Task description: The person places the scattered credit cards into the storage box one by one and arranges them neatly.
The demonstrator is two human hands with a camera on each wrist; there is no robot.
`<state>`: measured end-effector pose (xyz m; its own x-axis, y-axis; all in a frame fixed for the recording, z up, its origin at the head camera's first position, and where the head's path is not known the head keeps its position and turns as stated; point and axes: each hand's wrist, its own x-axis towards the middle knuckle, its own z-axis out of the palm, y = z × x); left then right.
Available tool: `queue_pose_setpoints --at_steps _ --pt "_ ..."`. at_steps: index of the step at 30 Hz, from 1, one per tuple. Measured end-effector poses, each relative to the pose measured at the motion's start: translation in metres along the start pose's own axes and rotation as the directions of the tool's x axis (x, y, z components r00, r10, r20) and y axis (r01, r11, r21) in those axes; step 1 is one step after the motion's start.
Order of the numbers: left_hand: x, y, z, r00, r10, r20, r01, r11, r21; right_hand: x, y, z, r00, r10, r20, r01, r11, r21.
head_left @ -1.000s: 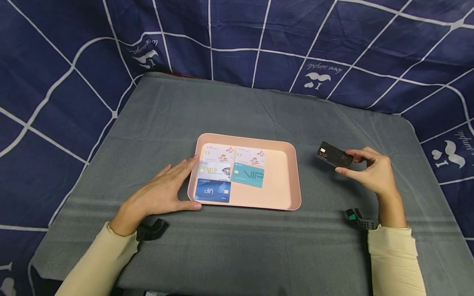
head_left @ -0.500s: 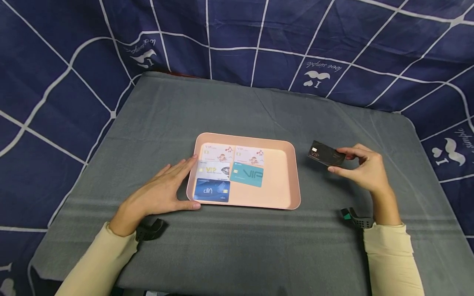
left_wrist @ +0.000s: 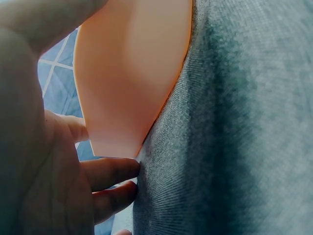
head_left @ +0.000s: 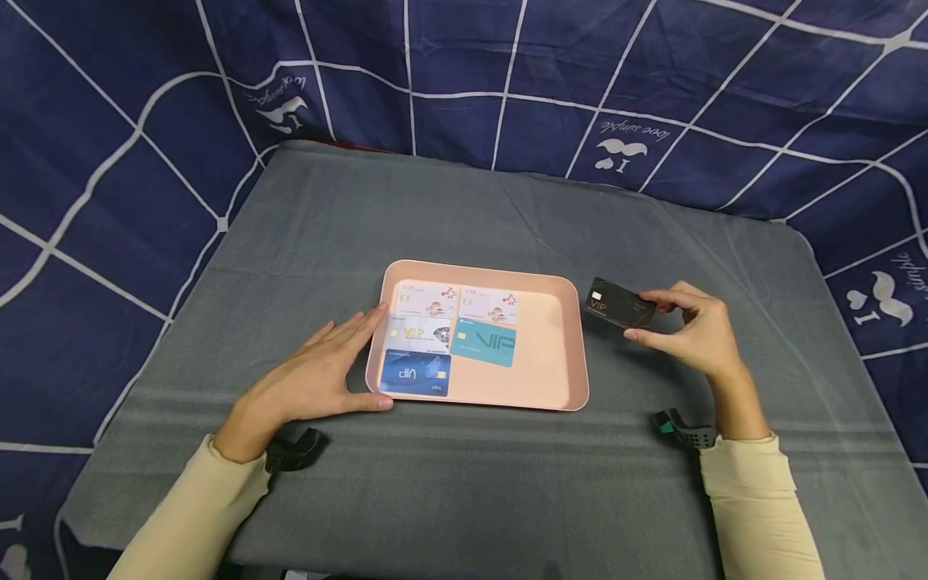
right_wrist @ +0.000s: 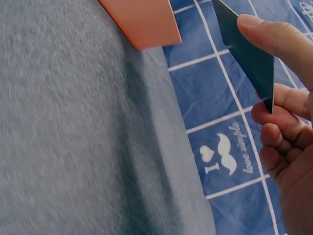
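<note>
My right hand (head_left: 689, 326) pinches a black VIP card (head_left: 618, 303) between thumb and fingers, above the cloth just right of the pink tray (head_left: 582, 362). In the right wrist view the card (right_wrist: 247, 54) is seen from its dark underside, tilted. My left hand (head_left: 319, 374) rests with fingers spread against the tray's left side, index finger and thumb at its rim. Inside the tray lie two white flowered cards (head_left: 428, 300), a white card with yellow VIP lettering (head_left: 419, 333), a teal card (head_left: 483, 342) and a blue card (head_left: 416, 373).
A grey cloth (head_left: 471, 483) covers the table. Blue curtain fabric with white grid lines (head_left: 464, 72) hangs behind and at both sides. The tray's right part shows bare pink floor (head_left: 544, 354). Each wrist wears a dark strap (head_left: 297, 451).
My right hand has moved left, bringing the black card from farther out to close beside the tray's right edge. The left hand and the tray's cards look unchanged.
</note>
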<state>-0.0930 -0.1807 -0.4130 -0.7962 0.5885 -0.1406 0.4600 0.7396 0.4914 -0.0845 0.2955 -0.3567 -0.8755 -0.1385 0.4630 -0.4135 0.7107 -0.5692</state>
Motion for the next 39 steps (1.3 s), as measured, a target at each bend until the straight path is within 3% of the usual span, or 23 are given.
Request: queue_pose_setpoints --at_steps 9,26,39 --pt "0.000 0.000 0.001 1.000 0.004 -0.003 -0.004 1.000 -0.003 0.002 -0.009 0.010 0.997 -0.063 0.038 0.061 0.997 0.037" --pt "0.000 0.000 0.001 1.000 0.003 -0.006 -0.003 1.000 -0.001 0.006 -0.029 0.027 0.984 -0.117 0.133 0.099 0.986 0.131" --pt "0.000 -0.001 0.000 1.000 0.020 -0.022 -0.020 1.000 -0.009 0.003 -0.005 0.053 0.965 -0.174 0.196 0.151 0.980 0.128"
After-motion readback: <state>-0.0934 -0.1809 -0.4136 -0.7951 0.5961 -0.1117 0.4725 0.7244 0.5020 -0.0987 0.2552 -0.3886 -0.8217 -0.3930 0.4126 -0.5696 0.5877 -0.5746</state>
